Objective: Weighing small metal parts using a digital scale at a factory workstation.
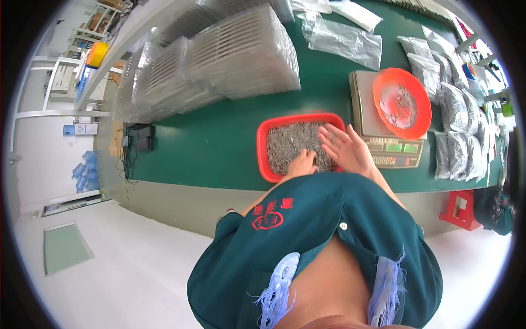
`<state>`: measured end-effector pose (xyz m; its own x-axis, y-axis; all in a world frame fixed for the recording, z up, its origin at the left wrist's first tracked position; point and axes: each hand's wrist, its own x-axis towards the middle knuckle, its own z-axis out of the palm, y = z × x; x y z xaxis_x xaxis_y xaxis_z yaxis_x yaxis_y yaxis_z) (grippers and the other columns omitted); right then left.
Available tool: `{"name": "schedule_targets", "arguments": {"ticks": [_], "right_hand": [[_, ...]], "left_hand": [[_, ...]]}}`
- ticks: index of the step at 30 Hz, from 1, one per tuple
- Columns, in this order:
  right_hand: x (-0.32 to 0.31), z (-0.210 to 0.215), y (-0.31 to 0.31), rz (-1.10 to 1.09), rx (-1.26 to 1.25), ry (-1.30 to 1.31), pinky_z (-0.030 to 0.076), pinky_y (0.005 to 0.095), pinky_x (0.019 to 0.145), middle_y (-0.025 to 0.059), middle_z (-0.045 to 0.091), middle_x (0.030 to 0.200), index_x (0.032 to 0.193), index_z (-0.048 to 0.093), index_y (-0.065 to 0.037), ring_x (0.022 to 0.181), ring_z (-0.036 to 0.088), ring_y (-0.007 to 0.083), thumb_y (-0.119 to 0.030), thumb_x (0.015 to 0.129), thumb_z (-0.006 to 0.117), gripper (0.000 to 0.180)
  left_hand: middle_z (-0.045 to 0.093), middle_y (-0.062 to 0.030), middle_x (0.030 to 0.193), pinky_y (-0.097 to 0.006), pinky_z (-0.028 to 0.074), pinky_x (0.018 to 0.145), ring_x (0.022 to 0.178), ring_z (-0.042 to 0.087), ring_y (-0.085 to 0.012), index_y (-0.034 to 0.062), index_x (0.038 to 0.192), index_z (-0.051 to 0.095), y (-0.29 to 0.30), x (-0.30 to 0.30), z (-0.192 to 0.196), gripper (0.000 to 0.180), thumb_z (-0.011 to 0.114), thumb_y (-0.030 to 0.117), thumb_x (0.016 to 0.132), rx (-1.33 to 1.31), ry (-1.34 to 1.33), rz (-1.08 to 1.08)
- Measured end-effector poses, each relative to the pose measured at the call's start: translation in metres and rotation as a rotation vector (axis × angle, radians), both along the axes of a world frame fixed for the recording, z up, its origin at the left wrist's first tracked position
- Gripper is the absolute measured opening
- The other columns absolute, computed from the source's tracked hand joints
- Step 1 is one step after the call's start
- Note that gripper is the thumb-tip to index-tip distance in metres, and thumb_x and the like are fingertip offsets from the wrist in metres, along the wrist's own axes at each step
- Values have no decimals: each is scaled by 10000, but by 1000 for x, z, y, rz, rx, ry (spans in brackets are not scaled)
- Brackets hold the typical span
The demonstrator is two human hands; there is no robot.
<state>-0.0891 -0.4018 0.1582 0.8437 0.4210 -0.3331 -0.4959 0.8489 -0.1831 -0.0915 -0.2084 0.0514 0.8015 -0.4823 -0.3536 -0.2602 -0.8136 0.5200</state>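
Observation:
A red plastic tray [262, 143] holds a heap of small, thin grey metal pieces [290, 140], too small to name exactly. Low in the heap, my left hand [301, 164] has its fingers curled down among the pieces; whatever they pinch is hidden. My right hand [349, 150] is open over the tray's right side, palm showing and fingers stretched out. Right of that hand, an orange-red bowl [421, 107] with some of the same pieces inside stands on a digital counting scale [359, 104] with lit green displays.
Tall stacks of clear plastic trays [241, 52] fill the green table's [203, 148] far left. Filled clear bags [455, 109] lie in rows at the right, and flat plastic bags [345, 41] at the back. A black box with cables [143, 138] sits at the left end.

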Motion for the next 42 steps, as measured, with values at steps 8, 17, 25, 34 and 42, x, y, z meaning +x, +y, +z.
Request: {"name": "schedule_targets", "arguments": {"ticks": [8, 17, 25, 34, 42], "right_hand": [[3, 0, -3, -24, 15, 3, 348, 355, 1069, 158, 386, 1403, 1381, 301, 22, 1277, 407, 242, -412, 978, 369, 596], [4, -1, -5, -95, 127, -3, 315, 367, 1089, 174, 350, 1422, 1389, 271, 43, 1306, 364, 257, -459, 966, 366, 664], [0, -4, -9, -101, 123, -28, 374, 347, 1047, 157, 377, 1409, 1384, 301, 21, 1290, 397, 231, -451, 968, 369, 633], [-1, -9, -11, -113, 103, 9, 404, 353, 1020, 152, 409, 1381, 1344, 360, 19, 1278, 409, 244, -441, 974, 357, 590], [2, -3, -21, -201, 138, 3, 397, 382, 1026, 177, 380, 1398, 1378, 291, 36, 1286, 396, 274, -435, 976, 356, 622]], "left_hand": [[524, -102, 956, -426, 502, 712, 899, 594, -311, 120, 978, 544, 3, -3, -13, 238, 650, 237, 801, -78, -40, -41], [555, -85, 930, -411, 497, 713, 867, 600, -285, 127, 967, 563, 1, -6, -12, 212, 633, 250, 808, -64, -47, -74], [585, -65, 892, -395, 484, 706, 848, 599, -269, 139, 891, 649, 1, -2, -5, 120, 604, 231, 829, -154, -45, 2], [607, -69, 918, -376, 480, 720, 845, 605, -285, 129, 932, 661, 12, 8, -7, 138, 592, 219, 852, -193, -37, 80], [605, -69, 897, -385, 481, 722, 842, 600, -274, 132, 910, 655, 9, 7, -5, 130, 596, 229, 847, -179, -65, 84]]}}
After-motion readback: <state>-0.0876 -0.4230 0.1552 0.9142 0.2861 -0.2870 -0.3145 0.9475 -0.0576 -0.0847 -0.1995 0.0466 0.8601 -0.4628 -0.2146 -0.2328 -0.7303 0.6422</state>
